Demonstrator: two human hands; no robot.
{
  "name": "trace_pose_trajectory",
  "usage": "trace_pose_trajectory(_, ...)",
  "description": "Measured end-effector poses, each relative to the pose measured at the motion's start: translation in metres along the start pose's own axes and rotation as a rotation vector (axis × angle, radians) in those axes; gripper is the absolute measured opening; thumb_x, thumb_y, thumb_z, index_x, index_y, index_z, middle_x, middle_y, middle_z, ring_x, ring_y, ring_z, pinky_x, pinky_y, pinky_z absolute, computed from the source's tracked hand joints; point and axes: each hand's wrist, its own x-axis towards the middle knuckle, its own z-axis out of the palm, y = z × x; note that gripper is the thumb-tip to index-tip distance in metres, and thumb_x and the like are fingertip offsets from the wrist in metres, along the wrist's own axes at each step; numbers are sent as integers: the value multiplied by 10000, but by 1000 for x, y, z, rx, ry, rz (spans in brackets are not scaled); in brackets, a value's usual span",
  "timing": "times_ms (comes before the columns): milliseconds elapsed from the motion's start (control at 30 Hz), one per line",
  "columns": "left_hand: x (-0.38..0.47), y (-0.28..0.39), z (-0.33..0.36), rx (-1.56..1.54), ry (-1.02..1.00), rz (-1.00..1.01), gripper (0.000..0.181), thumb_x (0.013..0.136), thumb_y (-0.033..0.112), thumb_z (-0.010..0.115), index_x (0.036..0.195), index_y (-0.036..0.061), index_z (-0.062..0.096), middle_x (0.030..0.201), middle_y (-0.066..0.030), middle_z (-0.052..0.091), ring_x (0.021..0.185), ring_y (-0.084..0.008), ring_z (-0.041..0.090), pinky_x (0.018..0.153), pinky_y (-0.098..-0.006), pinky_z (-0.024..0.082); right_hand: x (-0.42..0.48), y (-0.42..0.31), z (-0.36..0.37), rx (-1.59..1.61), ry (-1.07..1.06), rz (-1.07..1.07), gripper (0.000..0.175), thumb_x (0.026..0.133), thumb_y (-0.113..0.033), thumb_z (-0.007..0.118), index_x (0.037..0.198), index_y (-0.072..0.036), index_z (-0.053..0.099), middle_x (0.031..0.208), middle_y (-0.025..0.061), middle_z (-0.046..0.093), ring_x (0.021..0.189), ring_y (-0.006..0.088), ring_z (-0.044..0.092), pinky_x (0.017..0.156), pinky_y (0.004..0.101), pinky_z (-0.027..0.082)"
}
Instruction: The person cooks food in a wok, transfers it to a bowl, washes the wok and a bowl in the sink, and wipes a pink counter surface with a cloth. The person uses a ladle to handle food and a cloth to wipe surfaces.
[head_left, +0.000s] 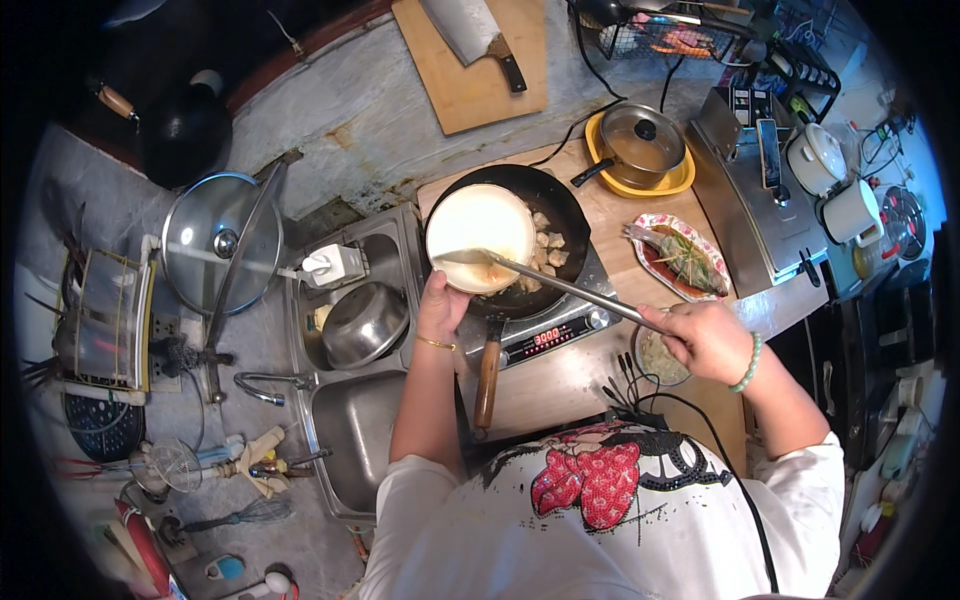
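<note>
My left hand grips the near rim of a white bowl, held over the left part of a black wok. With my right hand I hold the long metal handle of a spatula. Its blade lies across the bowl's near side, where some orange-brown residue shows. Browned chunks of food, probably meat, sit in the wok beside the bowl; the bowl hides the wok's left part. The wok rests on an induction cooker with a lit red display, its wooden handle towards me.
A platter with a whole fish lies right of the cooker. Behind it, a lidded pot stands in a yellow tray. Below my right hand is a bowl of pale food. At left, a double sink holds a metal basin.
</note>
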Motion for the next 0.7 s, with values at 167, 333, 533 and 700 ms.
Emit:
trace_pose_trajectory(167,-7,9,2,37,-58,28,863,650,355,816,1321,17,390,1294,-87,492,1195,-222,477,1034,-365,368,-5,1,-28,-128,-2,-35,475,687,16,602,1146,-108,611,654,114,561,587,299,574,563,374,471)
trace_pose_trajectory(333,-10,11,10,62,-70,20,868,654,313,819,1328,11,364,1293,-87,486,1211,-217,465,1043,-353,360,-7,-1,-17,-156,161,19,438,728,-8,600,1159,-86,592,678,128,573,602,324,577,570,396,478)
trace_pose_trajectory(533,-8,9,14,112,7,98,797,659,283,810,1280,13,388,1239,-81,510,1172,-210,492,1022,-365,385,-16,-14,19,-86,73,238,429,769,-47,574,1197,-44,550,685,157,575,601,346,569,568,434,466)
trace_pose_trajectory(700,-8,1,11,108,30,112,798,663,274,807,1283,14,376,1219,-84,517,1133,-200,521,988,-356,421,-16,-20,42,234,-57,322,415,798,-65,562,1212,-35,542,810,190,620,706,359,604,651,402,489)
